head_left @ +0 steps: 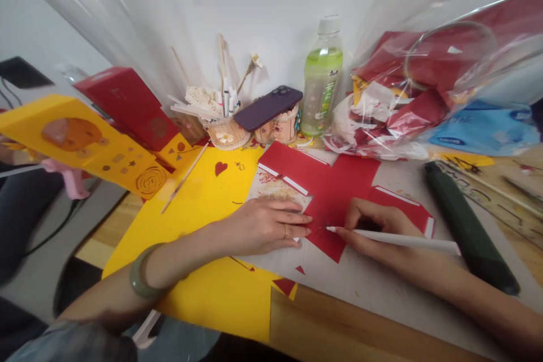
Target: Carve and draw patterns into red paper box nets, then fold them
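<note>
A cross-shaped piece of red card (352,175), with white strips along its flap edges, lies flat on a grey mat (356,288). My left hand (267,226) rests flat and open, its fingertips on the card's near left edge. My right hand (379,218) grips a slim white pen-like tool (411,240). Its tip meets the card's near flap, where small faint marks show; whether it is a pen or a craft knife I cannot tell. Red scraps (285,285) lie just below my left hand.
Yellow card (203,294) spreads at left beside standing yellow (97,147) and red boxes (127,107). Behind are a decorated pen pot (223,133), a phone (269,107), a green drink bottle (323,79) and a plastic bag of scraps (390,107). A dark green case (469,229) lies right.
</note>
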### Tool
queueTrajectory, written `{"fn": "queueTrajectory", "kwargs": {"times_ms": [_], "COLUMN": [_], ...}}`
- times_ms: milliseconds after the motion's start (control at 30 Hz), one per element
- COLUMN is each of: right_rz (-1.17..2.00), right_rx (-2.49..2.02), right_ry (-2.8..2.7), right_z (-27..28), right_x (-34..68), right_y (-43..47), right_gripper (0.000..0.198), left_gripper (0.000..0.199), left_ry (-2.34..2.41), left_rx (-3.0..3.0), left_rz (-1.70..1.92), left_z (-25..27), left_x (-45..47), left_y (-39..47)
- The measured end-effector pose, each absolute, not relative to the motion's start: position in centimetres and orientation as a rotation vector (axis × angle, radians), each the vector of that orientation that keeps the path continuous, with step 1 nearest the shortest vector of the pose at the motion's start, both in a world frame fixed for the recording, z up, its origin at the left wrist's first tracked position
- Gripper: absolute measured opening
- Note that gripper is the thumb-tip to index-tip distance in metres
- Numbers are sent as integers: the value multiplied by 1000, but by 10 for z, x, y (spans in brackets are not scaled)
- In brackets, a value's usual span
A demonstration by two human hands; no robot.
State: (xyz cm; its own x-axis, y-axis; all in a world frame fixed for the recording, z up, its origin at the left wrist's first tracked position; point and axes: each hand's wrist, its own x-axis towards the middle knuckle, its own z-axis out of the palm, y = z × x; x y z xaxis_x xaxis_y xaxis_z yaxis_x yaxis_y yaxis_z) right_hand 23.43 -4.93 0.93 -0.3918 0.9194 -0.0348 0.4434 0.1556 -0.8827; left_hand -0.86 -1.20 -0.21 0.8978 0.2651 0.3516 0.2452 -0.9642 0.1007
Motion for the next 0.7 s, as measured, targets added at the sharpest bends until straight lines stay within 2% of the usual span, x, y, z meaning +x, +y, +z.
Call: {"fn": "queueTrajectory", "kwargs": {"times_ms": [700], "right_rz": [1130], "right_rx": [-1355], "right_ry": [-1890], "right_z": [8], "right_x": [238], "right_y": [-50], "right_gripper": [19], "left_gripper": [27], "left_ry": [373], "left_rx": [2969], "left_rz": [665], "left_z": [0], "left_x": [-7], "left_y": [-13]}}
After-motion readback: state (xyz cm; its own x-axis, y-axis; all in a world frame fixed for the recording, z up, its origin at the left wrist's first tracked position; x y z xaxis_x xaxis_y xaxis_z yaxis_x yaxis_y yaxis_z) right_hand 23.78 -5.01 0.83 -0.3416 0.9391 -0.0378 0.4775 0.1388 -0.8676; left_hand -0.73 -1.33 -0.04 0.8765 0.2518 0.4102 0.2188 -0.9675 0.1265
